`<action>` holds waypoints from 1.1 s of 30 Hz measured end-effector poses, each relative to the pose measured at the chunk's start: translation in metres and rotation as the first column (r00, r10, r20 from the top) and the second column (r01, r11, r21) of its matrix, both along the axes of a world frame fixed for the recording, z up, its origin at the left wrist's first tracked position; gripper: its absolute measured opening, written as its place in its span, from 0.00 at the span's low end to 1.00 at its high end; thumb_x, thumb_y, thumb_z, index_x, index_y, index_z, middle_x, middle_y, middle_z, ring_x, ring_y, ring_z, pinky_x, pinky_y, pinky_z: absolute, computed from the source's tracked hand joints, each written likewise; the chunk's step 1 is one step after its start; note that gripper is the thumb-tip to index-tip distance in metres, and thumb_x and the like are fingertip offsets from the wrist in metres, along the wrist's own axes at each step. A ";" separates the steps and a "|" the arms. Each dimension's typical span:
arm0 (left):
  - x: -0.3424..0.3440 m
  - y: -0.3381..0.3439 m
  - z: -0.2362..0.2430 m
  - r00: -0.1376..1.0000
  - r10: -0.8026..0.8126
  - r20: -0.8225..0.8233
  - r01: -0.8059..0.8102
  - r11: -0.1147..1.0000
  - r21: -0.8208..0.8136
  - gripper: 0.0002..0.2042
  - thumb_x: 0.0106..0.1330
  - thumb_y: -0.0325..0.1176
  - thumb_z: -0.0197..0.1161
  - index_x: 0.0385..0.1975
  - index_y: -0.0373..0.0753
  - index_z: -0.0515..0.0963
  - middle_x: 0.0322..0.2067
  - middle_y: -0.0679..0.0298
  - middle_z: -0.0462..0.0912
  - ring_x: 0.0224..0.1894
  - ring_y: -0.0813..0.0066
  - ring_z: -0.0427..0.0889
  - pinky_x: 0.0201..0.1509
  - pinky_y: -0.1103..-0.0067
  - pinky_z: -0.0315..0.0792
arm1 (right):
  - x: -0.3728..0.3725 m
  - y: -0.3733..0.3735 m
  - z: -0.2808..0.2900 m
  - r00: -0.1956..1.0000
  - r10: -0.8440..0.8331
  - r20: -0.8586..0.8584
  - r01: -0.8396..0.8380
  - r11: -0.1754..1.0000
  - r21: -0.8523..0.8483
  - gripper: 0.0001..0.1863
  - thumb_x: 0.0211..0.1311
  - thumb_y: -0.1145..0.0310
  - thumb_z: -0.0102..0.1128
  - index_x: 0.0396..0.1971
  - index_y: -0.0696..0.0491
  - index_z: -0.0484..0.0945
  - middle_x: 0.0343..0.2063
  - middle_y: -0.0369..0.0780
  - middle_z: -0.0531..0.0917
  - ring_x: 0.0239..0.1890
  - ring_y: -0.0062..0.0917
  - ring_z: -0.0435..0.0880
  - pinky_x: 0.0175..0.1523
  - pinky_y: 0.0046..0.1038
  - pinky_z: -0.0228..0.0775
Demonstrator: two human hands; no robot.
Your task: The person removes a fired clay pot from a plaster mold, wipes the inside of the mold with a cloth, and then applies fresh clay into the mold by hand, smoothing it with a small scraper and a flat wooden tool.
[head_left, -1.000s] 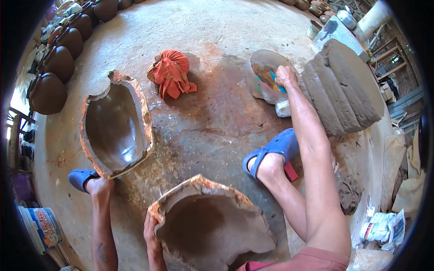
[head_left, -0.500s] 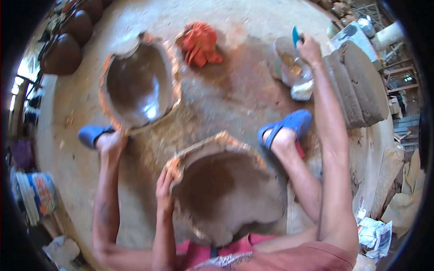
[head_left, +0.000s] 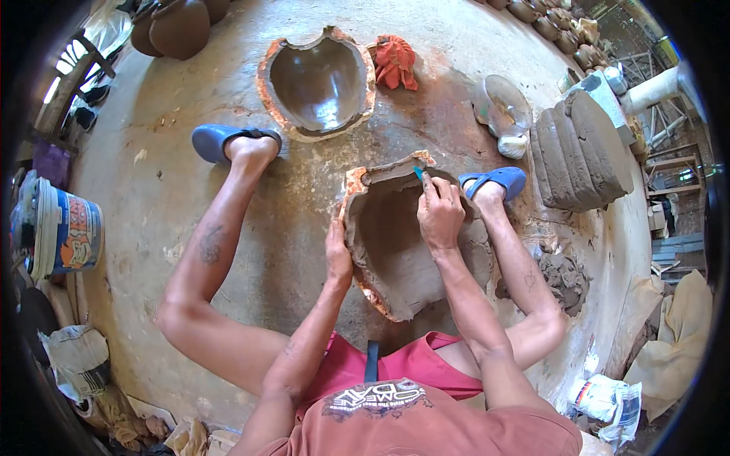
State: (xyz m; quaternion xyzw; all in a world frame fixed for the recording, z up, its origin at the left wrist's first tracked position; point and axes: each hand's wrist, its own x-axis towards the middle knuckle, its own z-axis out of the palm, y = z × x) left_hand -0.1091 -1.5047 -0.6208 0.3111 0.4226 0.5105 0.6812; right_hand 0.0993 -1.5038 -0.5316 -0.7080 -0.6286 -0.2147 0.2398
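Between my legs lies a rough half mould with a broken orange rim, its hollow lined with grey-brown wet clay. My left hand grips its left edge, fingers along the outer wall. In my closed right hand is a small teal scraper, mostly covered by the fingers; its tip touches the clay near the far rim. Farther off rests a second half mould, orange-rimmed, with a smooth, shiny clay lining.
A red cloth lies beside the second mould. At the far right are a clear bowl and a stack of thick clay slabs. Loose clay sits by my right leg. Dark pots stand far left; a bucket stands left.
My right hand has brought the teal scraper from beside the clear bowl back to the near mould's far rim. My left hand stays at the mould's left edge. The view has shifted.
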 end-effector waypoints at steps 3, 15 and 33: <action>0.002 -0.006 0.009 0.997 0.014 -0.077 -0.013 1.000 0.018 0.28 0.85 0.48 0.39 0.71 0.31 0.67 0.68 0.56 0.72 0.69 0.66 0.69 0.74 0.72 0.60 | -0.001 0.000 -0.020 0.995 -0.064 0.074 0.065 0.998 -0.006 0.22 0.55 0.74 0.69 0.52 0.52 0.86 0.40 0.38 0.82 0.42 0.33 0.81 0.47 0.35 0.80; 0.007 -0.005 0.003 0.999 0.035 0.029 -0.035 0.999 -0.022 0.27 0.85 0.50 0.41 0.64 0.31 0.74 0.59 0.59 0.80 0.59 0.69 0.77 0.66 0.73 0.69 | -0.062 0.017 -0.056 0.649 0.238 -0.723 -0.202 0.970 0.138 0.07 0.61 0.77 0.66 0.39 0.60 0.86 0.36 0.46 0.87 0.38 0.36 0.88 0.44 0.32 0.79; 0.004 0.038 0.029 0.979 -0.130 -0.155 0.122 0.991 -0.057 0.26 0.83 0.50 0.46 0.59 0.34 0.80 0.47 0.63 0.86 0.47 0.78 0.81 0.55 0.76 0.74 | -0.061 -0.001 -0.087 0.681 0.162 -0.715 -0.104 0.987 0.125 0.12 0.57 0.83 0.62 0.38 0.55 0.89 0.31 0.44 0.87 0.35 0.39 0.88 0.41 0.35 0.78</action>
